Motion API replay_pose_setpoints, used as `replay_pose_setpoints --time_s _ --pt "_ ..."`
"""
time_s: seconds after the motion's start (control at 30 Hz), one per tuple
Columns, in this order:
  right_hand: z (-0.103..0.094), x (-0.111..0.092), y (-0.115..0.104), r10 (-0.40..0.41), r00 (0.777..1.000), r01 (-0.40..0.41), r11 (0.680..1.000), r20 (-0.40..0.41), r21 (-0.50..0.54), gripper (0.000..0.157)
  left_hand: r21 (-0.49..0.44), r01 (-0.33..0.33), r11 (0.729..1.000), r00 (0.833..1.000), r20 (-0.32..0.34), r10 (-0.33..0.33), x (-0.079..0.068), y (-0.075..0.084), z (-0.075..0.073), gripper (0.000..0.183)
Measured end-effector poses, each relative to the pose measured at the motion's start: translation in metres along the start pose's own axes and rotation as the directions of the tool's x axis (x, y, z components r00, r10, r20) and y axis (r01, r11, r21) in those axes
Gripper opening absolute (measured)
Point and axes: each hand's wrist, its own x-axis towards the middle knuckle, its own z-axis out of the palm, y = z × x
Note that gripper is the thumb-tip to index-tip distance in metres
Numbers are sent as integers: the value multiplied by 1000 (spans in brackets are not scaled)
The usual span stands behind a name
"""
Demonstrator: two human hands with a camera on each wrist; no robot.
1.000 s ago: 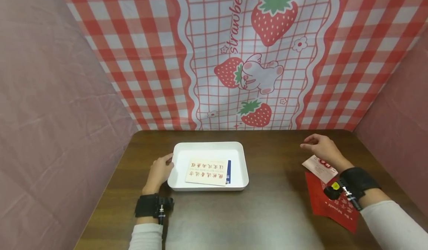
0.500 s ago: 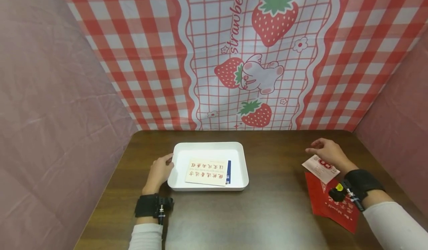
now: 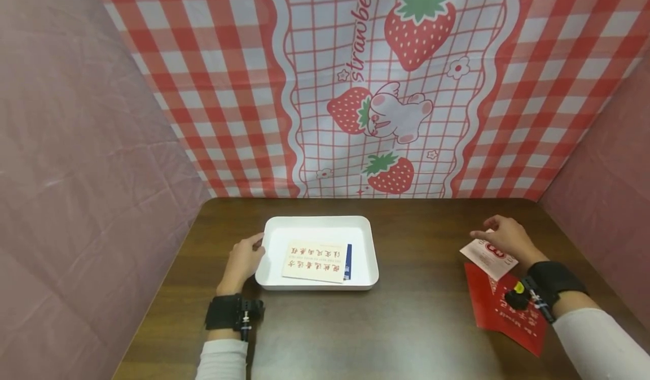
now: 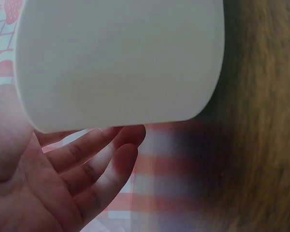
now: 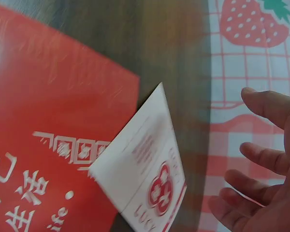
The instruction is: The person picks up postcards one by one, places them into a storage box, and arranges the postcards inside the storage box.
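My left hand (image 3: 242, 260) rests at the left side of a white tray (image 3: 363, 227), its fingertips right at the rim. In the left wrist view, its fingers (image 4: 104, 181) are relaxed and slightly bent beside the tray wall (image 4: 121, 63). A cream card (image 3: 310, 261) printed with Chinese characters lies in the tray, partly covering a dark blue one (image 3: 348, 262). At the right, my right hand (image 3: 508, 239) hovers over a pale card (image 3: 490, 258) with a red emblem. Its fingers (image 5: 266, 157) are spread apart, holding nothing. This card overlaps red printed paper (image 5: 63, 96).
Brown wooden table (image 3: 416, 312) lies between the tray and the red paper (image 3: 487, 306). A checked strawberry cloth (image 3: 325, 160) hangs behind the table, and pink fabric (image 3: 101, 199) stands along both sides.
My right hand has moved slightly right and toward me, lower over the pale card. My left hand, the tray and its cards have stayed in place.
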Motion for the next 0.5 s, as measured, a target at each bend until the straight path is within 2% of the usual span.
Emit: replay_pose_setpoints --time_s 0.17,0.5 --pt "5 -2 14 38 999 -38 999 -32 -24 78 -2 8 1000 1000 11 -8 0 1 0 46" --pt "9 -1 25 85 996 -84 996 37 -34 93 -1 6 1000 1000 3 -6 -2 0 0 46"
